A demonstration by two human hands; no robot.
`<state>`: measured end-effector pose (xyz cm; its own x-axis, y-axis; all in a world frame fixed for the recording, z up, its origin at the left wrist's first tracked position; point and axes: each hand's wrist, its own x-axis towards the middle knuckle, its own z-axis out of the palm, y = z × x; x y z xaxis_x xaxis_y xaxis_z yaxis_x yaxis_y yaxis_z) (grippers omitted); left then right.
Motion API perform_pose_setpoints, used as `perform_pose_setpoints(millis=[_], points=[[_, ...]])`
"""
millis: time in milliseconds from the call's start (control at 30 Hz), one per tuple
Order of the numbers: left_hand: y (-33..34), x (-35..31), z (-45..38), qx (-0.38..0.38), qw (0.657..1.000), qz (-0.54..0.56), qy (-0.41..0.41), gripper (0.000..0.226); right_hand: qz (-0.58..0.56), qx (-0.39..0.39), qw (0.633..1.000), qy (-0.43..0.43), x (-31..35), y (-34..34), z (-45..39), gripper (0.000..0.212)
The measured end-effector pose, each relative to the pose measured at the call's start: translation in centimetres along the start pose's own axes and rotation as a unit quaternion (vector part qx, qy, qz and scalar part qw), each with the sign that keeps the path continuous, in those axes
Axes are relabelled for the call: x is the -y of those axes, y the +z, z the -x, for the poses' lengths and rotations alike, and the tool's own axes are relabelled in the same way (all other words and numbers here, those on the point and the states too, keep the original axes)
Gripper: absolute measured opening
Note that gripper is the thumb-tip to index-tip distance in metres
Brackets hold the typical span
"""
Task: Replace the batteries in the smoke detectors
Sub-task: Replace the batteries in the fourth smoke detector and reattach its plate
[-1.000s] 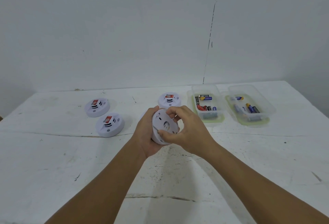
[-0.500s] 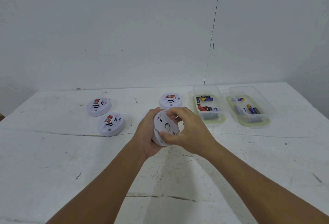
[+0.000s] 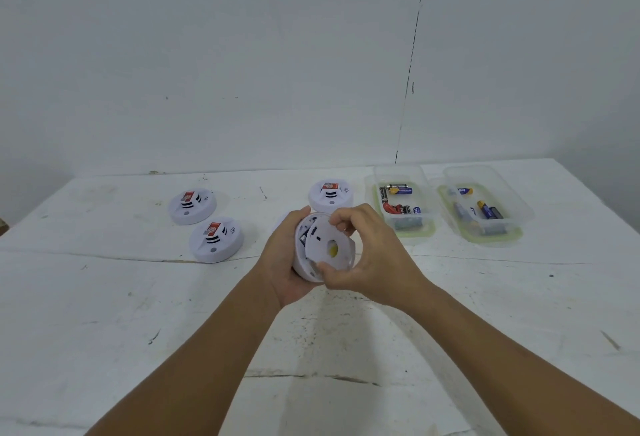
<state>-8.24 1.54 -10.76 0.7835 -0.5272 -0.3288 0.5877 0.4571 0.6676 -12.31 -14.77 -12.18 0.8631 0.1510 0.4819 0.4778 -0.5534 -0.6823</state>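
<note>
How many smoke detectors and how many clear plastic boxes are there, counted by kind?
Smoke detectors: 4, three on the table and one held in both hands.
Clear plastic boxes with batteries: 2.
Total: 6.

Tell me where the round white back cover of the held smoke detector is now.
In the head view, the round white back cover sits at table centre, pinched by the right hand, partly lifted off the white detector body in the left hand.

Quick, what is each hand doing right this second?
Left hand: holds the body of the smoke detector, fingers curled round it.
Right hand: pinches the detector's back cover, which stands partly off the body.
</note>
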Motion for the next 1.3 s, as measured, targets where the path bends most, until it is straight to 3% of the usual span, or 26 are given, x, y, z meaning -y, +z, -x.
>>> perform_pose_setpoints(millis=[100,233,400,567,633,767,833,1000,1300], points=[[-0.7,-0.6,0.0,-0.032,0.999,-0.006,0.013,0.047,-0.004,-0.011,1.000,0.010,-0.2,-0.3,0.6,0.059],[-2.4,-1.2,-0.6,-0.083,0.995,-0.011,0.050,0.042,0.033,0.039,0.993,0.103,-1.9,-0.6,1.6,0.057],[-3.5,-1.1,-0.7,-0.061,0.996,0.023,0.067,0.042,0.163,0.173,0.956,0.173,-3.7,-0.6,3.0,0.062],[-3.2,-0.4,-0.4,-0.055,0.996,0.024,0.070,0.036,0.190,0.212,0.942,0.176,-3.9,-0.7,2.5,0.064],[-3.0,-0.1,-0.2,-0.059,0.996,0.019,0.071,0.033,0.182,0.192,0.948,0.177,-3.6,-0.6,2.3,0.058],[-3.0,0.3,-0.2,-0.064,0.995,0.004,0.072,0.034,0.082,0.033,0.982,0.166,-2.1,0.0,1.9,0.027],[-2.7,0.4,0.0,-0.066,0.995,-0.007,0.075,0.035,0.024,-0.009,0.985,0.169,-1.0,0.6,1.2,0.018],[-2.5,0.8,0.1,-0.062,0.995,-0.011,0.074,0.029,-0.058,-0.008,0.982,0.179,1.3,2.1,0.0,0.018],[-3.3,1.4,0.9,-0.081,0.993,-0.012,0.089,0.032,-0.105,-0.006,0.972,0.210,2.4,3.7,0.4,0.029]])
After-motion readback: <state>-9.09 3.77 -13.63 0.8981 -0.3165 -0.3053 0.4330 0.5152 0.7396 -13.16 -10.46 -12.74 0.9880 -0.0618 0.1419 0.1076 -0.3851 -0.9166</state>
